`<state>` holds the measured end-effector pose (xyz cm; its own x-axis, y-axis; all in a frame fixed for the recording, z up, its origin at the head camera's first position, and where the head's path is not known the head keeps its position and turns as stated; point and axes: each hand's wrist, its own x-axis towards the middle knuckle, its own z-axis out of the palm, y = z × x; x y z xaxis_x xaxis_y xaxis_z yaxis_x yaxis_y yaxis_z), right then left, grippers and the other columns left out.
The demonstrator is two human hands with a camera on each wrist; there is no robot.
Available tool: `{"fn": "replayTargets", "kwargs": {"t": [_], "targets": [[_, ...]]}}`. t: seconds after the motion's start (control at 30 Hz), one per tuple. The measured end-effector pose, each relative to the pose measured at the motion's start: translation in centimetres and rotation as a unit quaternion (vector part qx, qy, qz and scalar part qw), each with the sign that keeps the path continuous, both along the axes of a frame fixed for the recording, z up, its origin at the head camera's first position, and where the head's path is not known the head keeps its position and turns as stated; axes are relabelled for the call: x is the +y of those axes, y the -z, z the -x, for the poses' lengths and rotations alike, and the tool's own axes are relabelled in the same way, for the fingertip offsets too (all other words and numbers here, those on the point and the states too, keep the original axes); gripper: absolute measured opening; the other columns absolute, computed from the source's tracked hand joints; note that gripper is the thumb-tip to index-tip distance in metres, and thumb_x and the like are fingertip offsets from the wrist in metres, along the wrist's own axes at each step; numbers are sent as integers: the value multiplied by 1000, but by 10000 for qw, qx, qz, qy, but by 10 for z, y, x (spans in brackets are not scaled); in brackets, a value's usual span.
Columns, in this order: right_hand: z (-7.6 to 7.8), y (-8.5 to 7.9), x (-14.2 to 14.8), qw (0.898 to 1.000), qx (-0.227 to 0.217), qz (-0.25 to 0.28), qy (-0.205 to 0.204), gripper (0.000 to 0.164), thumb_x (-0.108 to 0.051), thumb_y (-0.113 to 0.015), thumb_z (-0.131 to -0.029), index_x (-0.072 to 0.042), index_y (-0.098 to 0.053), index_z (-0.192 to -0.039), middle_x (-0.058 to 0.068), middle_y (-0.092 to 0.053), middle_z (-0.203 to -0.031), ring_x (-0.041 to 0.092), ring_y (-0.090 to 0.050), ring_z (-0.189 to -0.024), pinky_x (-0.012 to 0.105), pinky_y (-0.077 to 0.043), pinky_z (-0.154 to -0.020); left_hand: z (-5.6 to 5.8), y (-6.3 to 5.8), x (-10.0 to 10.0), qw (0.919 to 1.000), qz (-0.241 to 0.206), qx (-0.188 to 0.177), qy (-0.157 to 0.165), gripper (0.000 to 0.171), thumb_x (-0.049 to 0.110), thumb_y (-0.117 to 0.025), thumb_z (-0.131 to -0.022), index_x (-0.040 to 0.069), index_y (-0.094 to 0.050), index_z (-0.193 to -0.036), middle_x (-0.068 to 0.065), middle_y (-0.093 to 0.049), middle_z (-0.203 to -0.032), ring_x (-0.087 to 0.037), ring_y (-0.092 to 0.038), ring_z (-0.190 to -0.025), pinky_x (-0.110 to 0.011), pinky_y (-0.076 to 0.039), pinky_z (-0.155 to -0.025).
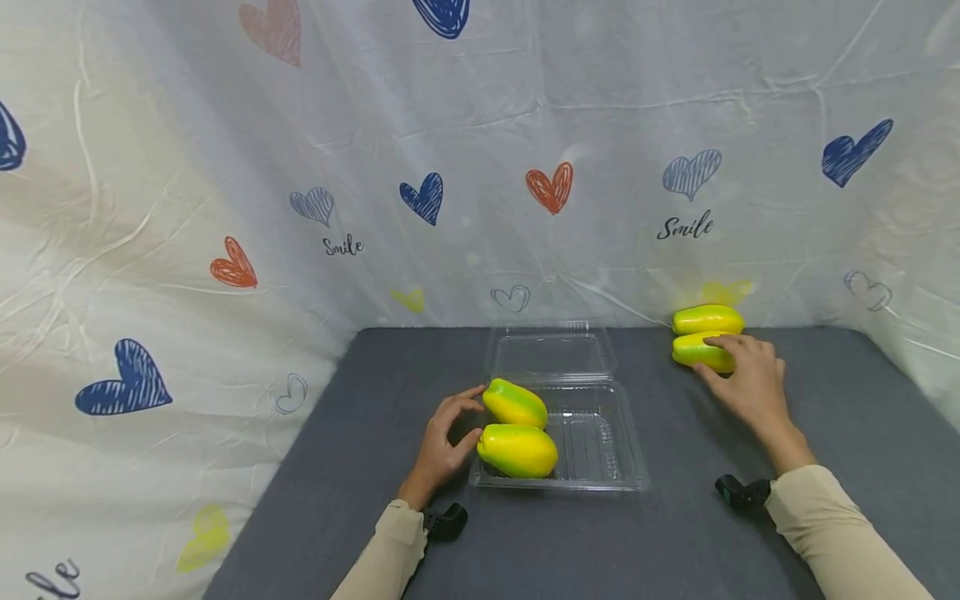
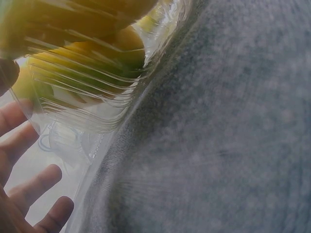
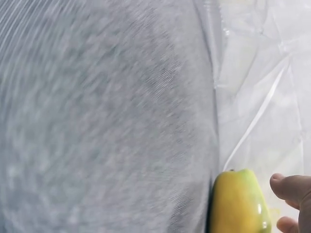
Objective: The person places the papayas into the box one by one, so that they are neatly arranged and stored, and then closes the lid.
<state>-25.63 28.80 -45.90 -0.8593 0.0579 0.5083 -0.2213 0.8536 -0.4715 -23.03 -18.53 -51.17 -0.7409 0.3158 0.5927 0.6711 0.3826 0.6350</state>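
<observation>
Two yellow-green papaya-like fruits, a farther one (image 1: 514, 403) and a nearer one (image 1: 517, 451), lie side by side in the left part of a clear plastic clamshell box (image 1: 633, 467) with its lid raised. My left hand (image 1: 444, 446) is at the box's left edge, fingers spread around the fruits' ends; in the left wrist view its fingers (image 2: 36, 187) are loosely extended. My right hand (image 1: 750, 383) reaches over the front one (image 1: 697, 352) of two more such fruits at the back right. In the right wrist view, a gap separates the fingertips from a fruit (image 3: 238, 204).
The rear fruit (image 1: 708, 319) lies against the heart-printed curtain (image 1: 480, 250) behind the table. The box's clear lid (image 1: 551, 354) leans back toward that curtain. Dark grey cloth (image 1: 600, 542) covers the table. Each wrist carries a black camera (image 1: 742, 492).
</observation>
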Motion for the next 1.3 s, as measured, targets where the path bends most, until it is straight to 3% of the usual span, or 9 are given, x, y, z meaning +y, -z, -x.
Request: {"fn": "replayTargets", "kwargs": {"t": [0.67,0.9,1.3], "targets": [[20,10,16,9981,-472,-381,65,61,-19,-75,-89,1,-51,-142,36,-43,-146,60,-35,-127,68,-24,-86,-1,-2,1,10000,19,36,8,29,10,-67,-90,5,-64,-119,-13,-57,-148,-32,-54,-133,-51,-43,-109],[23,12,20,9966,-709,-408,-24,71,-26,-71,-94,-1,-40,-153,36,-35,-154,61,-30,-130,69,-23,-86,0,0,0,10000,17,13,14,28,11,-67,-92,6,-64,-119,-13,-57,-148,-32,-54,-132,-50,-43,-110],[30,13,30,9939,-1005,-428,-173,73,-44,-58,-101,-1,-34,-156,39,-33,-152,65,-26,-126,69,-20,-83,-1,-1,0,10000,22,0,19,28,12,-66,-92,4,-64,-119,-13,-57,-148,-32,-53,-133,-50,-42,-111]]}}
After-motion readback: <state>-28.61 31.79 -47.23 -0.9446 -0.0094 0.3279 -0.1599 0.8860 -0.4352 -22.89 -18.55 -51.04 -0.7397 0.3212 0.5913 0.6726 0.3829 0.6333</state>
